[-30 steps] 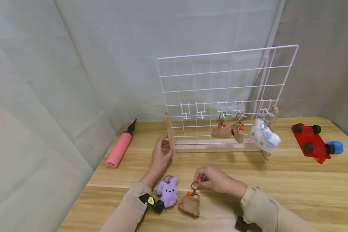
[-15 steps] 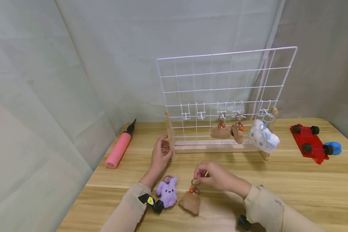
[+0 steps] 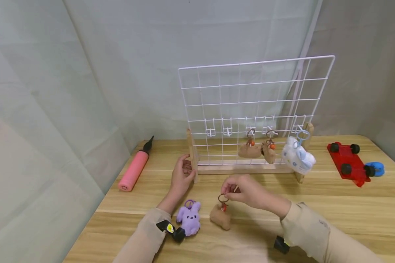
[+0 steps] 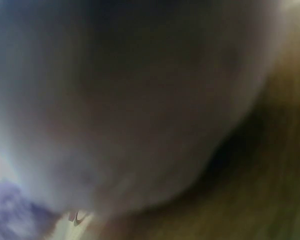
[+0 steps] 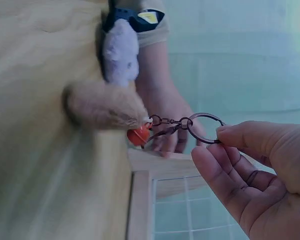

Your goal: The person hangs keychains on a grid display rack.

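My right hand (image 3: 245, 190) pinches the metal ring of a brown plush keychain (image 3: 221, 217) between thumb and forefinger. In the right wrist view, the ring (image 5: 204, 128) leads through a clasp to an orange bell (image 5: 138, 135) and the blurred brown plush (image 5: 107, 106). My left hand (image 3: 181, 177) holds the left wooden upright (image 3: 192, 155) of a white wire grid rack (image 3: 240, 101). Beside the left wrist lies a purple rabbit plush keychain (image 3: 189, 219) on the table. The left wrist view is mostly blocked by a dark blur.
Two brown plushes (image 3: 250, 151) and a white-and-blue plush keychain (image 3: 297, 156) hang on rack hooks; two left hooks (image 3: 227, 131) are bare. A pink pump (image 3: 135, 170) lies left. A red toy car (image 3: 348, 160) with a blue part (image 3: 375, 168) lies right.
My right hand has moved up toward the rack, lifting the brown plush keychain from the table. My left hand has stayed at the upright.
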Demonstrator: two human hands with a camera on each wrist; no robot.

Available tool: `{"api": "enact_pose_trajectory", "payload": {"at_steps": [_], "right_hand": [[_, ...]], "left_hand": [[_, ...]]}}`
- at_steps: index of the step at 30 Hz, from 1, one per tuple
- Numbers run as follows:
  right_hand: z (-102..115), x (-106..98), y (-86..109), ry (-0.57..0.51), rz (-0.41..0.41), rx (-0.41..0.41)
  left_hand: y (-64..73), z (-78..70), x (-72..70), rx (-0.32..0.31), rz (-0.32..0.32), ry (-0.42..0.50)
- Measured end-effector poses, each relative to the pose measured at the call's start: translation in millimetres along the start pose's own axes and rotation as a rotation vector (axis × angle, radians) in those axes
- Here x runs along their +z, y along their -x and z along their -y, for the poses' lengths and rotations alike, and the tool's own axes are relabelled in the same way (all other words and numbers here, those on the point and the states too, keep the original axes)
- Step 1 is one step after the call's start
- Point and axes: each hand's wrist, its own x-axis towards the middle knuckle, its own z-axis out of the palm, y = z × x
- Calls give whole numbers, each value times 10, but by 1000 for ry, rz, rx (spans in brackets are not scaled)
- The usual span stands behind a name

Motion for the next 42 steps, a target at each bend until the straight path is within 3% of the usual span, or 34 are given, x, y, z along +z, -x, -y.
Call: {"api": "enact_pose_trajectory", "payload": {"at_steps": [10, 22, 32, 42], "right_hand": [[170, -339, -114, 62, 10, 19], [266, -645, -268, 180, -66, 42], [283, -805, -396, 188, -201, 39], [264, -919, -518, 172, -280, 70]], "left_hand": [[-8, 19, -8, 6, 9, 12], [12, -14, -10, 16, 2, -1], [-2, -18, -14, 1, 6, 16], [0, 9, -10, -1, 11, 20]]}}
